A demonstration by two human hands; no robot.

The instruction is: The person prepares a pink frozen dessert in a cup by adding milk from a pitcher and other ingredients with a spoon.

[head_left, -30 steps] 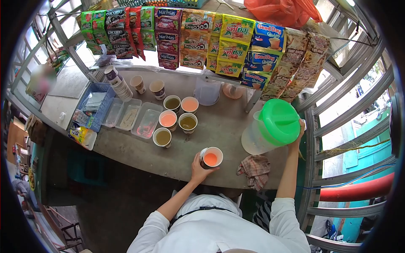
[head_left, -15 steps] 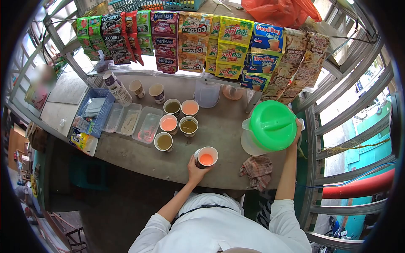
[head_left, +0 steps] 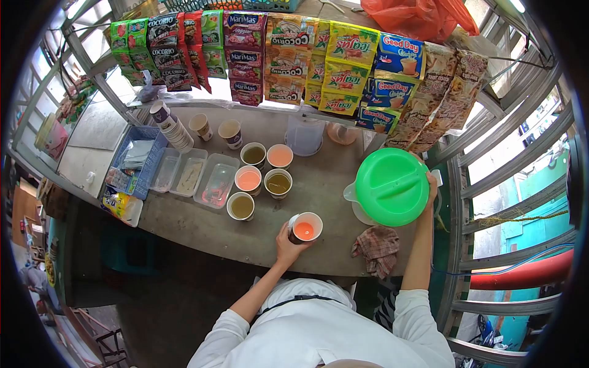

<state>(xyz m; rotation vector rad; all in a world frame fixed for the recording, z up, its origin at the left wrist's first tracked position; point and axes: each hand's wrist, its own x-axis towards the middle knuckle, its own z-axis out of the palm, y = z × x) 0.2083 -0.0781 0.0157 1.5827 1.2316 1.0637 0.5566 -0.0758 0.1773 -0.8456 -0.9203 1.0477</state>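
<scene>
My left hand is wrapped round a paper cup with some orange-pink drink in it, near the table's front edge. At the right, my right hand grips the handle side of a clear pitcher with a green lid; the lid hides part of the pitcher, and some fingers are out of sight. Between the two and nearer me lies a crumpled checked cloth. Several filled cups stand together left of the held cup, among them an orange-pink one and a greenish-brown one.
Hanging drink sachets line the table's far side. Stacked cups, a blue basket, plastic trays and a clear container stand on the table. Metal bars run along the right.
The pitcher in my right hand has tilted, its lid now facing more upward toward the camera. The held cup has shifted slightly right in the view, and the view itself has moved a little.
</scene>
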